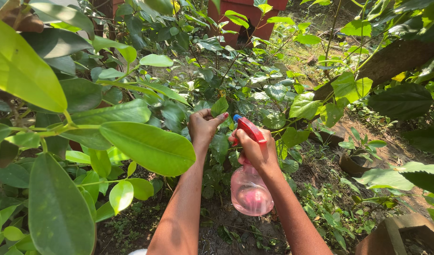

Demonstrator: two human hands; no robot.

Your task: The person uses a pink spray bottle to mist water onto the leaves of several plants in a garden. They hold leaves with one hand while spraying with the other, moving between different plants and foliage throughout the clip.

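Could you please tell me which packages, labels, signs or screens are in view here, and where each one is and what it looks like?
No labels, signs or screens show.
Spray bottle: the only container, gripped in the right hand at centre; rounded clear pink body, red trigger head, blue nozzle.
Left hand: beside it, pinching a green leaf.
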